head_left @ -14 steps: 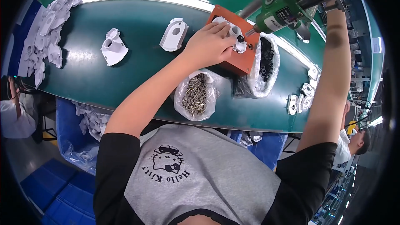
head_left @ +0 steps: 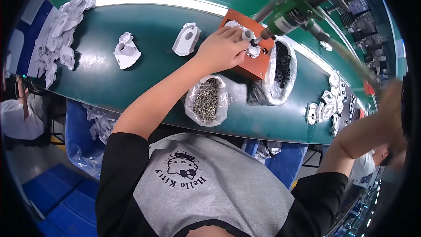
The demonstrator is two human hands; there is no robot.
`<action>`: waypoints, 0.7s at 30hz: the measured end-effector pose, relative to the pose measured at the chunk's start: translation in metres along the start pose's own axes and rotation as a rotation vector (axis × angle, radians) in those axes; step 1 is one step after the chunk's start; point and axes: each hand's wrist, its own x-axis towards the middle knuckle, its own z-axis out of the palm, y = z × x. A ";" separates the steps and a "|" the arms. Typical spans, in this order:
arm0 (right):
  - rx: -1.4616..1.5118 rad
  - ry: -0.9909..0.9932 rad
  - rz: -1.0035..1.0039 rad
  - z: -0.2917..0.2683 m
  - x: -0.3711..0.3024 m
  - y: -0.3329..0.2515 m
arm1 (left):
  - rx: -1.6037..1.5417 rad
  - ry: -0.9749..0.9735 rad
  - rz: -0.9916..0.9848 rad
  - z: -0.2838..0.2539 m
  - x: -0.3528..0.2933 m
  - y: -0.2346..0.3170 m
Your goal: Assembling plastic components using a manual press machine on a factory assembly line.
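1. My left hand [head_left: 224, 49], partly curled, holds the white plastic housing [head_left: 248, 34] on the orange fixture block [head_left: 253, 68], at the bench's [head_left: 153, 30] far edge.
2. My right hand [head_left: 391, 101] is blurred near the press lever [head_left: 340, 47]; opening and grip I can't tell.

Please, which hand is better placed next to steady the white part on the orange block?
Probably the left hand: it rests on the white part; the right hand, blurred, is at the far right.

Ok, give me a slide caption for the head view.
Left hand holds a white part on an orange block near a green machine, beside a bag of screws.
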 end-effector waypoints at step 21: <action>0.718 0.490 -0.117 -0.152 -0.209 0.090 | 0.023 -0.059 -0.016 -0.004 0.003 0.006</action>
